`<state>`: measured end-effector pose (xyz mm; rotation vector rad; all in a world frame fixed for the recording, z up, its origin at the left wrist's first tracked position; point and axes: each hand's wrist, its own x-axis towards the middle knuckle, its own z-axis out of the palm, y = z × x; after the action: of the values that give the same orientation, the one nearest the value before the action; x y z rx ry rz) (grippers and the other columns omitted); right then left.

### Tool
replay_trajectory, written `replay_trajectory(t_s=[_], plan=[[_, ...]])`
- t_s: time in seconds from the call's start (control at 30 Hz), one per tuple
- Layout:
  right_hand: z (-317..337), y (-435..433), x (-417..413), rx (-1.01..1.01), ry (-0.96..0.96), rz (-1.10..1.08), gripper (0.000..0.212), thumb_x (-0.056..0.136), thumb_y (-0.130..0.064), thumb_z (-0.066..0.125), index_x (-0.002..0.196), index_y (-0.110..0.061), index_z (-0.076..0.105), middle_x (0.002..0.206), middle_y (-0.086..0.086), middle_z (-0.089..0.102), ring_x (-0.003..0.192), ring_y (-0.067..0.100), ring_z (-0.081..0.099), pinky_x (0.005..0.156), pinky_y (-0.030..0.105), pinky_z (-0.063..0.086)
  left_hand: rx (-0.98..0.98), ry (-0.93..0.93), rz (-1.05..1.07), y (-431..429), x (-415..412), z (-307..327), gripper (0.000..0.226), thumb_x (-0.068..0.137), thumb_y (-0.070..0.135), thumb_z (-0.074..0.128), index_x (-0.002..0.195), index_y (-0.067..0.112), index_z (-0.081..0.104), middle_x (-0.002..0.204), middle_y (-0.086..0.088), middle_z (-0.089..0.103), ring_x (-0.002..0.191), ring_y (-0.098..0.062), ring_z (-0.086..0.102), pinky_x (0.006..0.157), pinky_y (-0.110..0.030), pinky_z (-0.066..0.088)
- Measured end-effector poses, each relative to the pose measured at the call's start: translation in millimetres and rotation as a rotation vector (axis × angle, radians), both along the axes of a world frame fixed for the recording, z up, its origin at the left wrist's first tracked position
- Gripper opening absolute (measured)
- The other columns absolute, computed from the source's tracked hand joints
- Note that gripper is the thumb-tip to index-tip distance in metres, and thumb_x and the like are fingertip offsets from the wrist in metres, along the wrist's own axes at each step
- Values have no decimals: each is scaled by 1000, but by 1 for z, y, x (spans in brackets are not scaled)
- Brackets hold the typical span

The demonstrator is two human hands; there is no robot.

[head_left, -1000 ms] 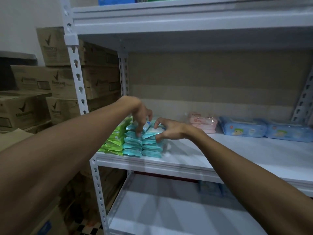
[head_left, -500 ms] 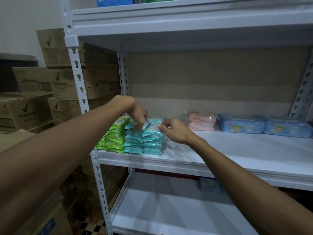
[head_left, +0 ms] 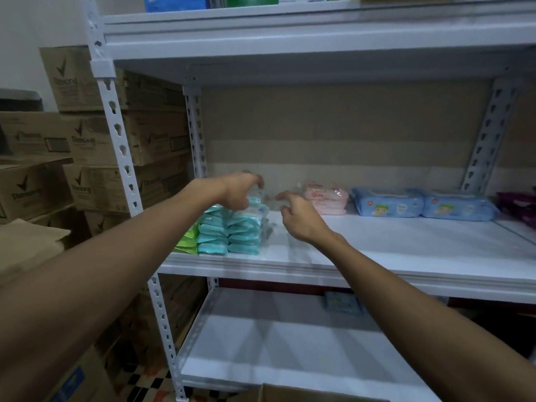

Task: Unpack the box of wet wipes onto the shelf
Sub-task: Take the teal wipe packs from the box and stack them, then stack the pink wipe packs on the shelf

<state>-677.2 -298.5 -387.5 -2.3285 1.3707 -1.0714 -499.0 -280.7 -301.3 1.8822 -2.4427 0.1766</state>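
Two stacks of teal wet wipe packs [head_left: 229, 236] stand at the left end of the white middle shelf [head_left: 406, 245], next to a stack of green packs [head_left: 188, 242]. My left hand [head_left: 239, 191] arches over the top of the teal stacks, its fingers curled down onto the top pack. My right hand [head_left: 300, 219] hovers just right of the stacks, apart from them, fingers loosely spread and holding nothing. A brown flap of the open cardboard box [head_left: 293, 393] shows at the bottom edge.
Pink packs [head_left: 324, 198], two blue packs [head_left: 388, 203] and dark purple packs [head_left: 519, 204] line the back of the shelf. A lower white shelf [head_left: 275, 343] lies beneath. Brown cartons [head_left: 95, 140] are stacked behind the left upright post [head_left: 116, 132].
My right hand has let go of the teal stack and drawn back to the right. My left hand stays on top of the stack.
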Motion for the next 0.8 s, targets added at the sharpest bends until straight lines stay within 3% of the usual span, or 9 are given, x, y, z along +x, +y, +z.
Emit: replay_trajectory(t_s=[0.2,0.33,0.43,0.5,0.57,0.63,0.8], plan=[[-23,21,-52,-49,26,-224,38,98,-20,44,136,-18,47,144,9,42,123,29,48,99,43,43,-382,232,-198,27,-54,-48,45,85,8,46,127,21,54,132,-3,53,125,-26,46,101,-42,35],[-51,43,-88,-39,69,-289,39,96,-23,47,135,-18,48,139,8,46,117,30,52,95,44,46,-505,303,-249,43,-89,-97,39,85,11,49,123,18,56,123,-2,57,115,-26,50,93,-42,38],[-79,71,-107,-81,59,-289,41,95,-21,49,135,-14,49,139,7,48,122,28,50,100,45,44,-562,372,-255,55,-109,-136,37,91,23,50,127,17,54,131,-3,54,121,-25,48,94,-43,38],[-102,89,-115,-130,102,-306,43,94,-18,51,136,-14,48,143,8,46,131,28,44,110,47,33,-579,411,-253,65,-120,-165,43,93,28,48,134,15,51,143,-8,47,133,-25,39,101,-43,35],[-130,108,-121,-134,145,-326,46,95,-19,50,141,-19,43,155,8,31,146,24,23,116,53,18,-556,417,-254,77,-128,-198,48,95,29,47,141,15,46,153,-10,36,142,-25,29,109,-40,28],[-157,124,-128,-139,170,-312,47,98,-25,49,143,-23,39,161,4,19,150,19,10,116,54,13,-500,407,-259,89,-133,-232,50,97,30,45,145,17,42,158,-8,29,147,-23,23,111,-37,24],[-220,152,-142,19,188,-296,50,99,-28,47,147,-24,36,160,3,22,149,19,14,118,53,8,-322,387,-211,112,-138,-303,48,98,33,38,143,17,45,152,-4,39,138,-22,37,100,-42,37]])
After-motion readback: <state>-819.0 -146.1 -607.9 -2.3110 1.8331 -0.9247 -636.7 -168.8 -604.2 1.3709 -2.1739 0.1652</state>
